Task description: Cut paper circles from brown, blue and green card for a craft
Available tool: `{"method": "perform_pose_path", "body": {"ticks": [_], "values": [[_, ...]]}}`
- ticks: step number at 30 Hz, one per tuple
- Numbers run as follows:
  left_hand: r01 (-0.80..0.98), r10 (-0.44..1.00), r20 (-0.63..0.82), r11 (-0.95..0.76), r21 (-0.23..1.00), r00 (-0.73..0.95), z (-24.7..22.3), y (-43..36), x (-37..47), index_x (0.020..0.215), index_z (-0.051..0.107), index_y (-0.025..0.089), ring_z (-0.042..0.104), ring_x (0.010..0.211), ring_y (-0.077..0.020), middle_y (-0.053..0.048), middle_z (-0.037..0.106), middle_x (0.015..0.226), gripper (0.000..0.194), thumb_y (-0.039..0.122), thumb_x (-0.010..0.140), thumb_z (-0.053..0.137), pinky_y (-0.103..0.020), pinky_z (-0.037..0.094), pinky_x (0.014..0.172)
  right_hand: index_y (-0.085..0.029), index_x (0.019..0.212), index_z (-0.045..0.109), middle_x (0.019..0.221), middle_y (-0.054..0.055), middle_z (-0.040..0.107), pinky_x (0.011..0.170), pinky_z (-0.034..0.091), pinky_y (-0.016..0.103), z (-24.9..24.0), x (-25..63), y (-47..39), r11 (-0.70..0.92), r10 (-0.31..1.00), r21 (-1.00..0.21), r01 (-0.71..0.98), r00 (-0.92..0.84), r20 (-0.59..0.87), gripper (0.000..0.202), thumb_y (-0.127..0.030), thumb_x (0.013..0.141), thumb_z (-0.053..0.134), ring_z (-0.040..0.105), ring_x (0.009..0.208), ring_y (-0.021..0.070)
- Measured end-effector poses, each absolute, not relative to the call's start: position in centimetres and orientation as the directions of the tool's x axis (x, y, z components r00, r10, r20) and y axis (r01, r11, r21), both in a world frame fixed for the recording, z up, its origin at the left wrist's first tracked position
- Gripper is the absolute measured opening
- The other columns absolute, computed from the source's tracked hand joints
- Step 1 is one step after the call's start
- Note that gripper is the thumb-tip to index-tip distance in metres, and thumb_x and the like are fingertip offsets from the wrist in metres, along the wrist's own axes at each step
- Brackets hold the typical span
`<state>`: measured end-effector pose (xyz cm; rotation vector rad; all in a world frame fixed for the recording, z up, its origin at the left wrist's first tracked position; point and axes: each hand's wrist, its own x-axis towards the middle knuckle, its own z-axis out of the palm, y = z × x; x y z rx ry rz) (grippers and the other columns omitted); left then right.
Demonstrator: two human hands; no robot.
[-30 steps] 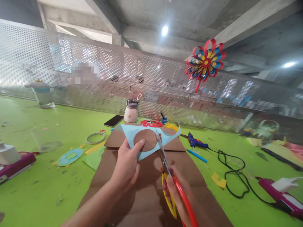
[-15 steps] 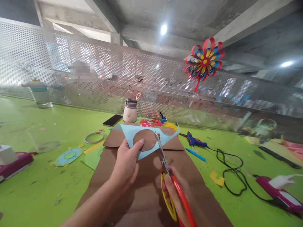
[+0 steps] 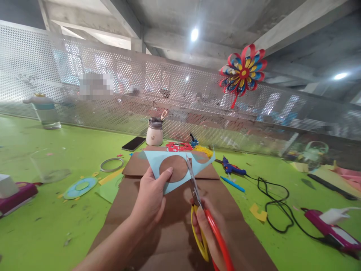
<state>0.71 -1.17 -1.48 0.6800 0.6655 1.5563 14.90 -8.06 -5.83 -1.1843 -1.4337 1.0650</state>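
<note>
Green tabletop fills the lower half, scuffed, with dark flecks. Perforated metal screen runs along its back edge, full width, see-through; brightest far left, dimmer toward the right. Behind the mesh: blurred bright patches and some blue, maybe windows or furniture, can't tell from here. Overhead is a bare, stained concrete ceiling with a heavy concrete beam slanting across upper right. Bright opening upper left, under the beams. One white ceiling lamp near centre, glaring; second lamp far right.
</note>
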Motion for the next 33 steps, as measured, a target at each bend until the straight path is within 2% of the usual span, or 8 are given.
{"method": "perform_pose_path", "body": {"ticks": [3,5,8,10,12,26,33], "values": [[-0.659,0.996,0.034,-0.082,0.748,-0.084,-1.5,-1.1,0.7,0.100,0.064,0.017,0.069,0.087,-0.0240,-0.007,0.074,0.089,0.035,0.018,0.067,0.076,-0.034,0.053,0.081,-0.021,0.090,0.059,0.054,-0.005,0.039,0.046,0.036,0.025,-5.9,15.1,-8.1,0.157,0.987,-0.975,0.157,-0.068,0.148,0.046,-0.065,0.084,0.046,0.044,0.049,0.0123],[-0.654,0.996,0.037,-0.083,0.752,-0.084,-1.5,-1.2,0.8,0.102,0.063,0.017,0.070,0.085,-0.0238,-0.007,0.074,0.089,0.036,0.018,0.068,0.075,-0.034,0.053,0.080,-0.018,0.096,0.060,0.059,-0.004,0.047,0.048,0.041,0.024,-6.1,15.2,-8.1,0.151,0.987,-0.976,0.155,-0.078,0.140,0.043,-0.058,0.088,0.047,0.048,0.050,0.0113],[-0.640,0.995,0.046,-0.089,0.764,-0.084,-1.5,-1.3,0.8,0.106,0.063,0.017,0.070,0.084,-0.0232,-0.007,0.074,0.090,0.038,0.019,0.070,0.074,-0.034,0.054,0.079,-0.015,0.108,0.058,0.086,0.002,0.063,0.058,0.052,0.028,-6.4,15.3,-8.3,0.134,0.988,-0.981,0.144,-0.096,0.121,0.032,-0.042,0.093,0.051,0.060,0.065,0.0129],[-0.634,0.995,0.051,-0.094,0.768,-0.086,-1.6,-1.3,0.8,0.108,0.062,0.017,0.070,0.084,-0.0226,-0.007,0.074,0.090,0.039,0.020,0.071,0.074,-0.034,0.053,0.080,-0.016,0.113,0.058,0.106,0.006,0.063,0.070,0.055,0.035,-6.6,15.4,-8.3,0.127,0.988,-0.983,0.133,-0.101,0.114,0.027,-0.033,0.093,0.054,0.064,0.082,0.0169],[-0.634,0.995,0.057,-0.099,0.767,-0.087,-1.7,-1.4,0.8,0.110,0.062,0.017,0.070,0.084,-0.0221,-0.007,0.074,0.091,0.041,0.021,0.072,0.073,-0.034,0.053,0.081,-0.017,0.117,0.057,0.115,0.008,0.061,0.077,0.054,0.039,-6.7,15.5,-8.3,0.125,0.988,-0.984,0.124,-0.102,0.113,0.028,-0.030,0.092,0.056,0.063,0.093,0.0202],[-0.649,0.996,0.067,-0.093,0.755,-0.065,-1.7,-1.2,0.8,0.113,0.060,0.016,0.068,0.091,-0.0230,-0.008,0.074,0.093,0.043,0.018,0.072,0.073,-0.035,0.051,0.084,-0.017,0.119,0.056,0.119,0.009,0.059,0.080,0.054,0.042,-6.8,15.4,-8.7,0.125,0.989,-0.987,0.099,-0.089,0.116,0.030,-0.030,0.092,0.056,0.062,0.097,0.0216],[-0.634,0.997,0.052,-0.079,0.769,-0.060,-1.7,-1.1,0.6,0.108,0.061,0.016,0.069,0.084,-0.0220,-0.008,0.073,0.091,0.038,0.018,0.071,0.073,-0.035,0.052,0.081,-0.017,0.119,0.056,0.119,0.009,0.059,0.081,0.053,0.042,-7.1,15.6,-8.6,0.125,0.989,-0.986,0.106,-0.096,0.115,0.030,-0.030,0.092,0.056,0.062,0.098,0.0218]]}}
